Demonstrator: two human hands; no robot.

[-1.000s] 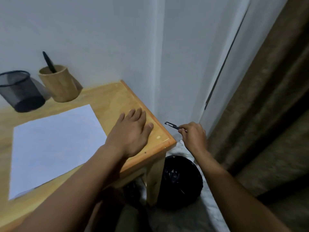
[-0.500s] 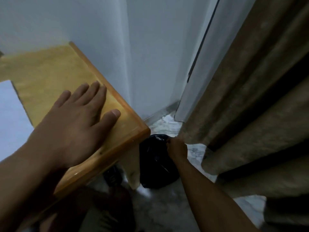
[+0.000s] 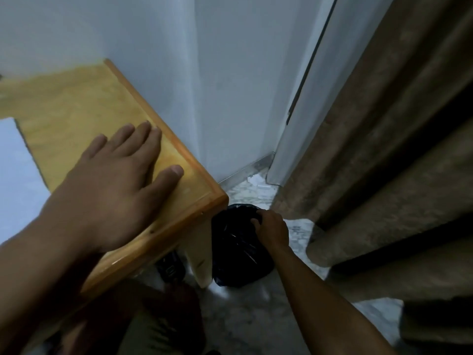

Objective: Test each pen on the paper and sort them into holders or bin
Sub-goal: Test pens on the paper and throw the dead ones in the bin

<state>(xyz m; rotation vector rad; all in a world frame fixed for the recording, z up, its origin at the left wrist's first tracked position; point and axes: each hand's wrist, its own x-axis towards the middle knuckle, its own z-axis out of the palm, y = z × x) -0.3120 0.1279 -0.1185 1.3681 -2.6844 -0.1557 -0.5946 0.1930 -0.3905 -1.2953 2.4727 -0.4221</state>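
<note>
My left hand (image 3: pixel 115 180) lies flat, palm down, on the wooden table (image 3: pixel 76 106) near its front right corner and holds nothing. The white paper (image 3: pixel 15 175) shows at the left edge, just left of that hand. My right hand (image 3: pixel 271 229) reaches down beside the table over the black bag-lined bin (image 3: pixel 238 254) on the floor, with its fingers curled at the bin's rim. No pen shows in that hand. Thin pale streaks lie inside the bin. The pen holders are out of view.
A brown curtain (image 3: pixel 384 155) hangs close on the right of the bin. The white wall corner (image 3: pixel 199 98) stands right behind the table edge. The table leg (image 3: pixel 202 260) touches the bin's left side, and a dark object (image 3: pixel 170 267) sits under the table.
My right hand, which held a dark pen up beside the table corner, has dropped down to the bin, and the pen no longer shows. My view tilted down and right. The left hand stayed put.
</note>
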